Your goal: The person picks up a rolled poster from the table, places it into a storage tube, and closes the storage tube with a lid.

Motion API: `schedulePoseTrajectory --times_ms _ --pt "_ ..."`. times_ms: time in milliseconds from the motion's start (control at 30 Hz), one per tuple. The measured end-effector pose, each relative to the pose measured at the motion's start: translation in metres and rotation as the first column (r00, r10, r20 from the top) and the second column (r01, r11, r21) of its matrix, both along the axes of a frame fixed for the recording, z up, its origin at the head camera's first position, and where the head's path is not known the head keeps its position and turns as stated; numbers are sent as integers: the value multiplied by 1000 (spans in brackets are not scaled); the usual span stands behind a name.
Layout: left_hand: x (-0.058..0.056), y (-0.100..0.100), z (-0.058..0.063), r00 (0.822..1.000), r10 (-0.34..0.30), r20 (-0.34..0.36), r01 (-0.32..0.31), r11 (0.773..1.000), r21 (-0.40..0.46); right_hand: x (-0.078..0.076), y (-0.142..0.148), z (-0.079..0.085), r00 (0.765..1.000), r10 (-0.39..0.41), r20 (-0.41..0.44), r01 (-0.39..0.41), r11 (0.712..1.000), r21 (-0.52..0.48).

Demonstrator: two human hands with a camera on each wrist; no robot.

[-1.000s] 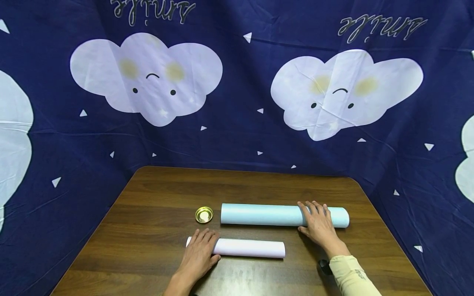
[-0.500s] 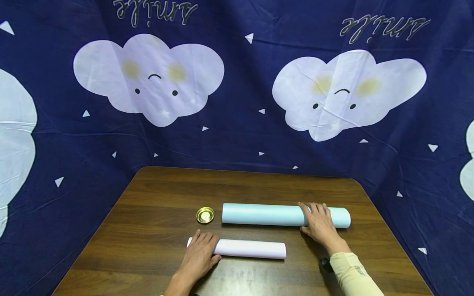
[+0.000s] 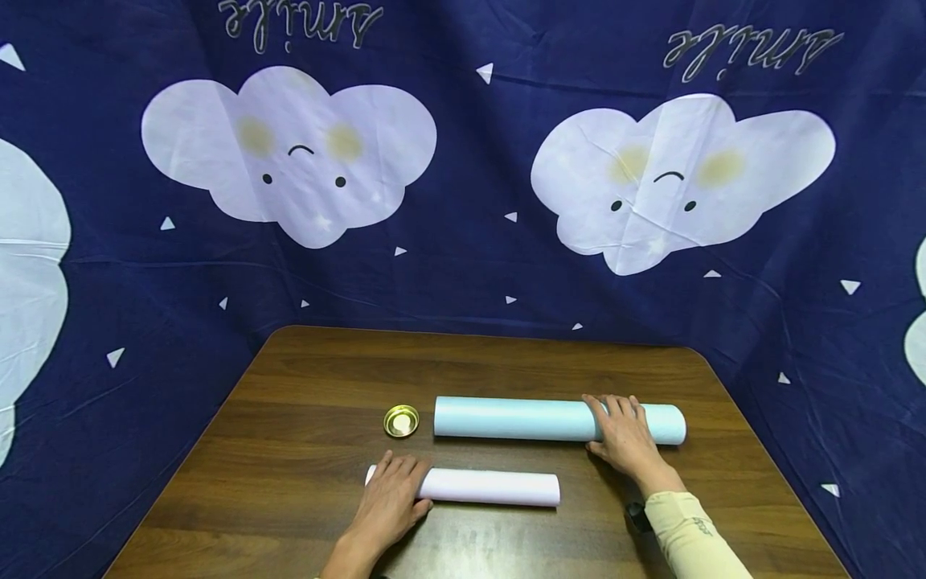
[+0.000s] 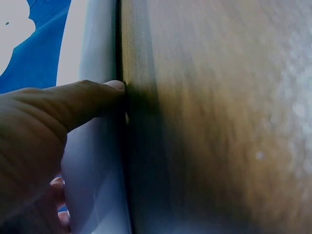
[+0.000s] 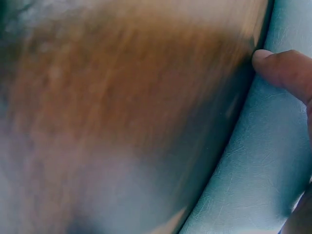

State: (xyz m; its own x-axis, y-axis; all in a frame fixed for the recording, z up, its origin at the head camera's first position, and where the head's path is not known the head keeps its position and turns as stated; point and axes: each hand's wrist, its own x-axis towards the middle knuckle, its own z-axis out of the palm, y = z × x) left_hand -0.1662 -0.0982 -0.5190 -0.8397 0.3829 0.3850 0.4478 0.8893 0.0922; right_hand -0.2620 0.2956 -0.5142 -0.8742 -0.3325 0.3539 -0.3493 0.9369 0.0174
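The blue roll [image 3: 517, 419], a thick cylinder with a finely creased surface, lies on the wood-grained table [image 3: 311, 386] right of the shiny gold dish [image 3: 401, 421]. The white roll [image 3: 492, 487], slimmer and smooth, lies nearer the person than the dish. The left hand [image 3: 391, 500] pinches the white roll between thumb and fingers; the right hand [image 3: 626, 441], fingers slightly spread, grips the blue roll.

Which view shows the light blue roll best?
Head view: the blue roll shows end to end, partly under the right hand. The right wrist view has only a close, cropped stretch; the left wrist, none.
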Motion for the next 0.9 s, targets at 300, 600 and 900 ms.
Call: schedulePoseTrajectory --times_ms 300,600,900 --pt "1 0 -2 999 -7 -51 7 1000 -7 1 1 -1 1000 6 -21 -6 1000 -3" --pt "2 -1 -3 998 -2 -64 1 1000 -9 2 0 -3 1000 1 -17 -1 1000 -16" --pt "3 -3 0 998 3 -55 -3 1000 12 1 1 -6 1000 14 -26 -15 1000 -27"
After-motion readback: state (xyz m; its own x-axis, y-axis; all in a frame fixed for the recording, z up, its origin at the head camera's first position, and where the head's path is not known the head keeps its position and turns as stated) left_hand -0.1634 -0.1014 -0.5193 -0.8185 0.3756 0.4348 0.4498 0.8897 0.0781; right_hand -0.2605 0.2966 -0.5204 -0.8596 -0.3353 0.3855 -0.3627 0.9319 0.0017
